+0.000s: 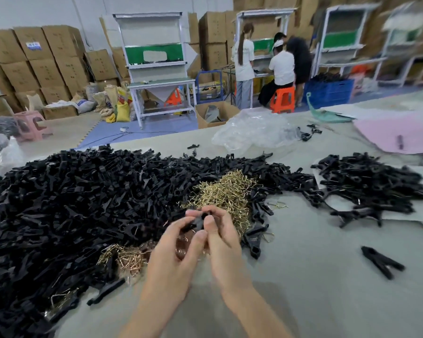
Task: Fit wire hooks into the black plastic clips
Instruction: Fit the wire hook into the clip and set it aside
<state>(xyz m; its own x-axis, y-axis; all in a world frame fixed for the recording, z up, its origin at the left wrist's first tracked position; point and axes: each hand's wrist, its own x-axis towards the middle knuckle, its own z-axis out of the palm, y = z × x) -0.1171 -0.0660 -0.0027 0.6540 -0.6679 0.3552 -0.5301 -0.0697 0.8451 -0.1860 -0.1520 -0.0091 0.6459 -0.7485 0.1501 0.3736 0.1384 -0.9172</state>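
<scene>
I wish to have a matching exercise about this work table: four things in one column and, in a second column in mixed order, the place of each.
Things
1. heap of black clips
2. gold wire hooks
3. lone black clip
4. held black clip

Places
A. pinched between the left hand and the right hand
B. left part of the table
C. alone on the cloth, at the right
D. centre, just beyond the hands

Pairs: 1-B, 2-D, 3-C, 4-A

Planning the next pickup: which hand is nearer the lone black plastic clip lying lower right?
Right. The right hand is left of the lone black plastic clip; the left hand, farther left.
</scene>
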